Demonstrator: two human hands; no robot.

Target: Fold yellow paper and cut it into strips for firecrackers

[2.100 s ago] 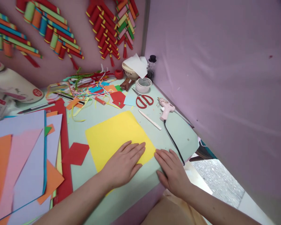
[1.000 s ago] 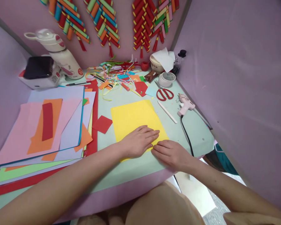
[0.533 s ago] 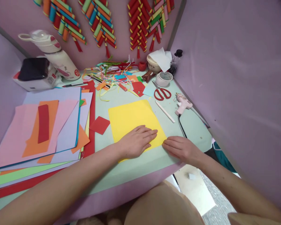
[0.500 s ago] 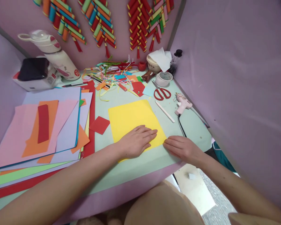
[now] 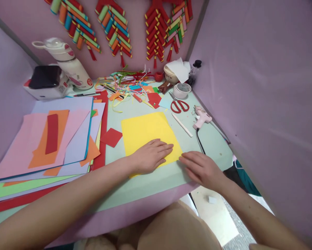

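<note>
A sheet of yellow paper (image 5: pixel 145 128) lies flat on the pale green tabletop. My left hand (image 5: pixel 152 156) rests palm down on its lower part, fingers stretched out and close together. At the sheet's lower right corner is my right hand (image 5: pixel 201 168), its fingers extended and their tips at the paper's edge; the thumb side is partly hidden. A red paper square (image 5: pixel 111 137) lies by the sheet's left edge. Beyond its right edge are a white pen-like stick (image 5: pixel 182 125), red-handled scissors (image 5: pixel 180 106) and a pink glue gun (image 5: pixel 202 116) with a black cord.
Stacked coloured paper (image 5: pixel 75 139) covers the left side. Behind it stand a white box (image 5: pixel 48 91) and a bottle (image 5: pixel 76 73). Paper scraps (image 5: pixel 137 88), white tape rolls (image 5: pixel 182 91) and a bowl (image 5: pixel 170 74) line the back. Paper firecracker strings (image 5: pixel 155 34) hang on the wall.
My right hand has lifted slightly, and its fingers have loosened at the paper's corner. My left hand stays on the sheet. The whole view has shifted slightly.
</note>
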